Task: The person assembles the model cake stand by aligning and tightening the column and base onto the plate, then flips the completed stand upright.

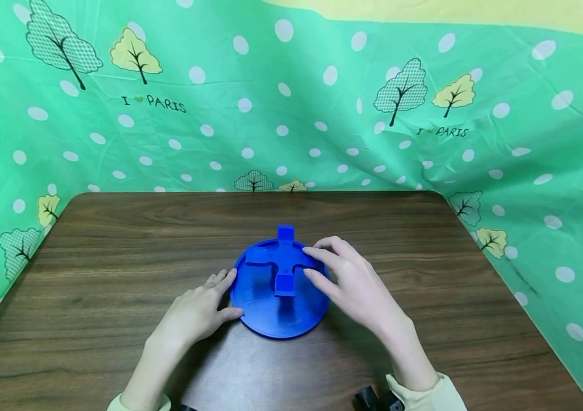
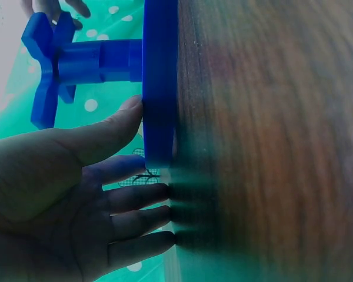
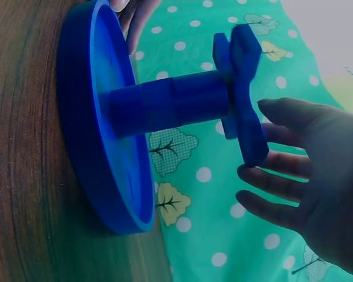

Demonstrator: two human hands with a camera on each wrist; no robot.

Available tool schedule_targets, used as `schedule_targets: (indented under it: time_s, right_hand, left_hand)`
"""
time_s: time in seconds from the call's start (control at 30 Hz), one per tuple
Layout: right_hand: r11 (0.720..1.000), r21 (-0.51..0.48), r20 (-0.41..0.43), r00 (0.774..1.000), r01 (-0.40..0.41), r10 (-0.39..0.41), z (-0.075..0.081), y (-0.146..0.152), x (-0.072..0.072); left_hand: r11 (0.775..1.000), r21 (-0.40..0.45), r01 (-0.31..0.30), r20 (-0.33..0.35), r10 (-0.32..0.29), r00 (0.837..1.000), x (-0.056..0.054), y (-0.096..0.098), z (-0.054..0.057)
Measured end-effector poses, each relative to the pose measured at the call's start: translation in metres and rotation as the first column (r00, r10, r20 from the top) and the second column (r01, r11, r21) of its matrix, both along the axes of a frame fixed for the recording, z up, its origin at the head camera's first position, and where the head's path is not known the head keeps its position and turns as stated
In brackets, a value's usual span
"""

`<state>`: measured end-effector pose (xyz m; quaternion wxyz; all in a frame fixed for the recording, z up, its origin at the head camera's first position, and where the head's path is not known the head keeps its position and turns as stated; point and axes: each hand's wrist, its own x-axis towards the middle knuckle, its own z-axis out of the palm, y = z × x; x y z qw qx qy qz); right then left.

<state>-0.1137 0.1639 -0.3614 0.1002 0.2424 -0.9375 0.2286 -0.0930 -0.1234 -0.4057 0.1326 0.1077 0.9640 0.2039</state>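
Observation:
A blue plastic stand stands on the table in the middle of the head view. It has a round, rimmed base (image 1: 281, 322), an upright post (image 3: 170, 103) and a four-armed cross top (image 1: 285, 257). My left hand (image 1: 188, 314) rests at the left side of the base, its thumb against the rim and its fingers nearly straight, tips down by the tabletop. On the other side, my right hand (image 1: 350, 279) is around the right arm of the cross, thumb and fingers spread loosely. In the right wrist view, a gap shows between its thumb and the cross.
The dark wood-grain table (image 1: 116, 257) ends at a green dotted cloth (image 1: 281, 114) behind and at both sides. Small black objects (image 1: 368, 398) lie by the right sleeve (image 1: 430, 394) at the front.

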Motion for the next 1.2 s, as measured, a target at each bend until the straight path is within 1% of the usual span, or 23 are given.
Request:
schedule_targets:
  time_s: [0.2, 0.37, 0.47, 0.53, 0.6, 0.63, 0.7, 0.8, 0.93, 1.03, 1.2]
  right_hand:
    - [0.999, -0.03, -0.021, 0.999, -0.025, 0.024, 0.0015, 0.0001, 0.0008]
    - [0.995, -0.079, -0.029, 0.998, -0.056, 0.053, 0.0018, 0.0003, 0.0019]
    - [0.993, -0.101, -0.077, 0.995, -0.066, 0.058, 0.0012, 0.0, 0.001]
    - [0.993, -0.101, -0.123, 0.991, -0.065, 0.053, 0.0001, -0.0004, -0.0007]
    - [0.994, -0.093, -0.141, 0.989, -0.058, 0.045, -0.0009, -0.0012, -0.0017]
    - [0.995, -0.085, -0.137, 0.99, -0.056, 0.043, -0.0015, -0.0016, -0.0022]
    - [0.996, -0.069, -0.104, 0.993, -0.057, 0.049, -0.0027, -0.0023, -0.0027]
    - [0.997, -0.034, -0.016, 0.998, -0.063, 0.062, -0.0042, -0.0033, -0.0027]
    - [0.997, -0.003, 0.074, 0.995, -0.074, 0.074, -0.0059, -0.0044, -0.0023]
    - [0.997, 0.001, 0.09, 0.993, -0.077, 0.077, -0.0068, -0.0047, -0.002]
    - [0.998, 0.006, 0.071, 0.996, -0.057, 0.056, -0.0054, -0.004, -0.0012]
  left_hand:
    - [1.0, 0.003, 0.0, -0.003, 0.0, 1.0, -0.0002, -0.0003, -0.0006]
    - [1.0, 0.008, 0.0, -0.008, 0.0, 1.0, 0.0002, -0.0003, -0.0007]
    - [1.0, 0.009, 0.001, -0.009, -0.001, 1.0, 0.0002, -0.0003, -0.0008]
    - [1.0, 0.009, 0.0, -0.01, 0.0, 1.0, 0.0002, -0.0003, -0.0009]
    - [1.0, 0.007, 0.0, -0.012, 0.0, 1.0, 0.0002, -0.0004, -0.0011]
    - [1.0, 0.006, 0.001, -0.013, -0.001, 1.0, 0.0003, -0.0004, -0.0011]
    - [1.0, 0.005, 0.0, -0.013, 0.0, 1.0, 0.0004, -0.0005, -0.0012]
    - [1.0, 0.003, 0.0, -0.012, 0.0, 1.0, 0.0005, -0.0006, -0.0009]
    - [1.0, 0.002, -0.003, -0.006, 0.003, 1.0, 0.0006, -0.0004, -0.0001]
    - [1.0, 0.004, -0.006, 0.0, 0.006, 1.0, 0.0008, -0.0001, 0.0005]
    - [1.0, 0.007, -0.006, -0.002, 0.006, 1.0, 0.0013, -0.0002, 0.0007]
